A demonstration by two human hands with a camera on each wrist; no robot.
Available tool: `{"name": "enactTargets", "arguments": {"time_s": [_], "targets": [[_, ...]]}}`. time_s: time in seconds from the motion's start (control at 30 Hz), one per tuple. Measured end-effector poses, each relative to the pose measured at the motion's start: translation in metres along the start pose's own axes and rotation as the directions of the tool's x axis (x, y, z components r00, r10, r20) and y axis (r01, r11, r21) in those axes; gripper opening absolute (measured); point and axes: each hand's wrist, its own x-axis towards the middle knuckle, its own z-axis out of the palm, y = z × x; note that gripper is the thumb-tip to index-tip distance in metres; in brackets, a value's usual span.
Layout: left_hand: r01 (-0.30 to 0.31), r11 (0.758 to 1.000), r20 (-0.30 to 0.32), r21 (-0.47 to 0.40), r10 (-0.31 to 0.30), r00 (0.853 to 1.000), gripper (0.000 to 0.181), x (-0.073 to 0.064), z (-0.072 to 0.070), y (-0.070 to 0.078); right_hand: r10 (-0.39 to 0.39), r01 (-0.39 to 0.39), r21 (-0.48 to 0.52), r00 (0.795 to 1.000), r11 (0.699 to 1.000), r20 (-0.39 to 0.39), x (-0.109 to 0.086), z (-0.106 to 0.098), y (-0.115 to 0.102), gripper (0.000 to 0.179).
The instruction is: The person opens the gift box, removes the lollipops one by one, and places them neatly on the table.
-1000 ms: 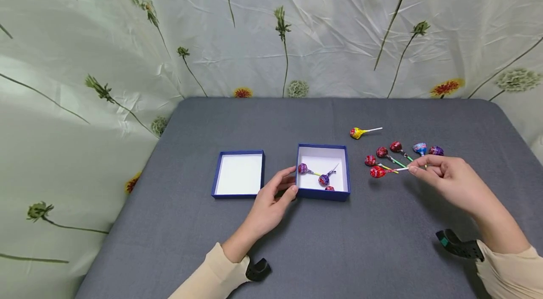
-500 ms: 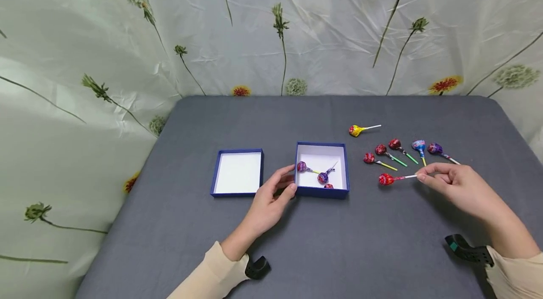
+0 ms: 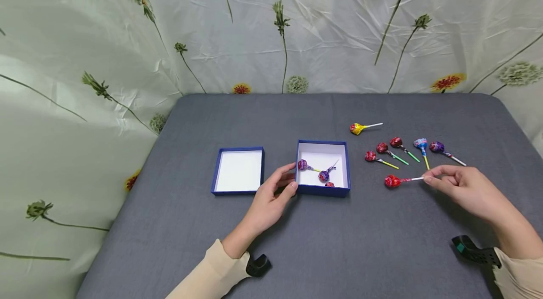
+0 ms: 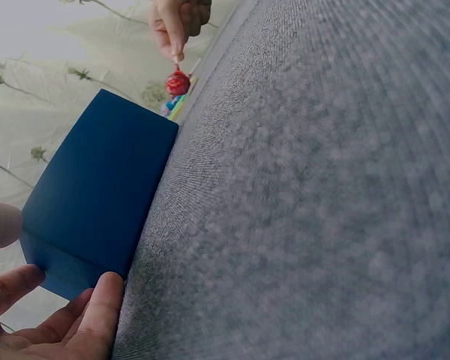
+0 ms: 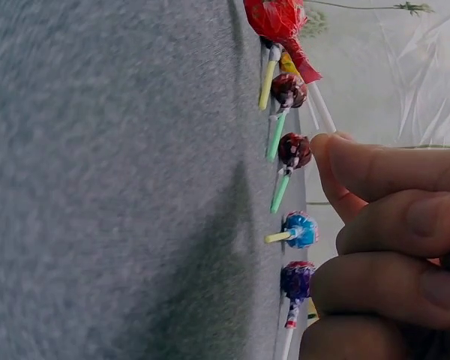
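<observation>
Head view: a red lollipop (image 3: 392, 181) is pinched by the right hand (image 3: 468, 190), a box (image 3: 323, 191) touched by the relaxed left hand (image 3: 269, 202).

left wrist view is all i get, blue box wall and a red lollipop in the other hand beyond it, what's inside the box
Observer: The head view shows two purple lollipops in the blue box, plus part of a reddish lollipop at its near wall.
Operator: anything lying off to the left of it
Observer: Yes, a blue-edged piece, likely the lid, lies white inside up, apart from the box.
Operator: and what's loose on the right side
Observer: Six loose lollipops, with the yellow one farthest back.
</observation>
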Motion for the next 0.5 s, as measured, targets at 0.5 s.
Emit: {"name": "enactTargets", "arguments": {"time_s": [0.5], "targets": [[-0.01,1.0,0.002,0.003,0.01,1.0,0.044,0.0012,0.0003,-0.0014,0.036,-0.036,-0.018,0.999,0.999,0.011,-0.0007,0.003,0.0108,0.026]]}}
